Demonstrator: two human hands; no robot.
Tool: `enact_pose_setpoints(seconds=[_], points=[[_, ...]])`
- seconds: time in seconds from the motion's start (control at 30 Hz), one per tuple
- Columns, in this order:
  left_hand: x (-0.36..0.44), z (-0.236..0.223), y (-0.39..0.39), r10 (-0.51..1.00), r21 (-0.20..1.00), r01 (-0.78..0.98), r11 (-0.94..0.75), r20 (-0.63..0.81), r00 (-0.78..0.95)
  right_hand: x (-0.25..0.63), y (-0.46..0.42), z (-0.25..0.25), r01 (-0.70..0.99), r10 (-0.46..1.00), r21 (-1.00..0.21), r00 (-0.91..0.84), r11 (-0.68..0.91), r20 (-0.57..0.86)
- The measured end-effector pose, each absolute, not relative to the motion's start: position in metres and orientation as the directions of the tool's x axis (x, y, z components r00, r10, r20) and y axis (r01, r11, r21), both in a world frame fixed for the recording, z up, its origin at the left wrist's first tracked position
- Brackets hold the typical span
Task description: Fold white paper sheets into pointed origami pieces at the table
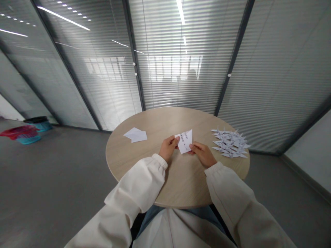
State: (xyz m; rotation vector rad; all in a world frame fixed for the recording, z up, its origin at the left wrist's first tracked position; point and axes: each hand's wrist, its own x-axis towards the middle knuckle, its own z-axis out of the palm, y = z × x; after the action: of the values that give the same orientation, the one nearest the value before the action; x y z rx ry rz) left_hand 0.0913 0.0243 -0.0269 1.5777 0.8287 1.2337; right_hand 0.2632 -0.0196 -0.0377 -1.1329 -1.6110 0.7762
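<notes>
Both my hands hold a small folded sheet of white paper [184,142] with dark printed characters, a little above the middle of the table. My left hand [169,147] pinches its left edge between thumb and fingers. On the lower right edge, my right hand [203,153] grips it the same way. Off to the left lie white paper sheets [136,134], partly overlapping. A dense cluster of folded white paper cranes [230,142] stands in rows at the right, beyond my right hand.
The round wooden table [170,117] stands close to a glass partition with blinds [178,89]. On the floor at far left are a blue bin with a red bag [22,133] and another blue bin with a black rim [41,123].
</notes>
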Motion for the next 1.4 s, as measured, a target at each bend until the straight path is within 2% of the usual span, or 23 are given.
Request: enact_pose_setpoints(seconds=[0.2, 0.53, 1.4], points=[[0.091, -0.029, 0.026, 0.917, 0.961, -0.078, -0.265, 0.276, 0.287, 0.263, -0.019, -0.041, 0.373, 0.937, -0.861, -0.083, 0.346, 0.341], [0.094, -0.025, 0.015, 0.882, 0.969, -0.029, -0.246, 0.236, 0.408, 0.263, -0.015, -0.046, 0.412, 0.932, -0.859, 0.057, 0.304, 0.357], [0.093, -0.028, 0.014, 0.849, 0.902, 0.16, -0.4, 0.299, 0.435, 0.266, -0.012, -0.047, 0.433, 0.909, -0.849, 0.137, 0.302, 0.393]])
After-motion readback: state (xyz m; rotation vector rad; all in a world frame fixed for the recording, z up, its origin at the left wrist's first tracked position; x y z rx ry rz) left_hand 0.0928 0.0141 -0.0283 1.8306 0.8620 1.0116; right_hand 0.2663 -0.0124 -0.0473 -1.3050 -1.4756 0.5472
